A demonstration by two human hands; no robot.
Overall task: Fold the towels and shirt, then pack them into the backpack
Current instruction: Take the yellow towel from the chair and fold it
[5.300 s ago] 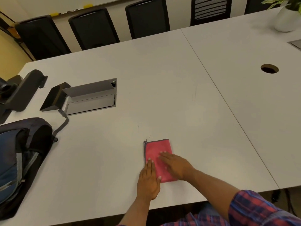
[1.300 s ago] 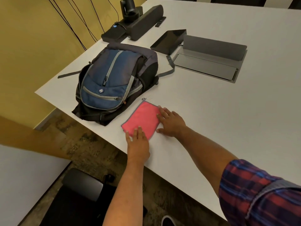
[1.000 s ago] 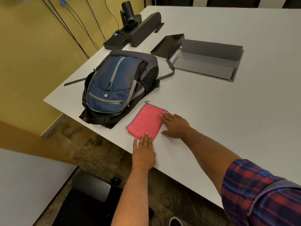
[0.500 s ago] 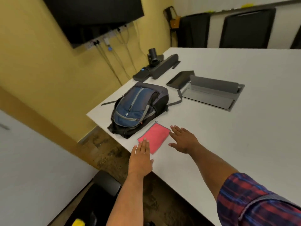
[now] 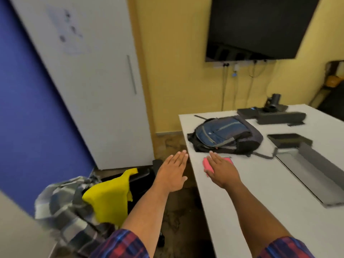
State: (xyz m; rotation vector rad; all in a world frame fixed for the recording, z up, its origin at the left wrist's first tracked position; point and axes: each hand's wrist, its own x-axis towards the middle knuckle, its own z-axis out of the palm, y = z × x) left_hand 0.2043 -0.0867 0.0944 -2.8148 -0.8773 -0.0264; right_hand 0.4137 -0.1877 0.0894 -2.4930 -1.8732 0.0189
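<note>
Both hands are flat and empty: the right hand (image 5: 221, 171) over the folded pink towel (image 5: 207, 165), the left hand (image 5: 173, 175) off the table (image 5: 260, 211) edge, backpack (image 5: 223, 135) beyond them.

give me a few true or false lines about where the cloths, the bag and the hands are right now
1. The pink towel lies folded on the table beside the backpack. True.
2. The left hand grips the yellow towel. False: it is open, off the table edge, holding nothing.
3. The yellow towel and plaid shirt lie heaped off the table, at lower left. True.
4. The right hand is inside the backpack. False: it is open by the pink towel.
5. The pink towel is packed. False: it is outside the backpack.
</note>
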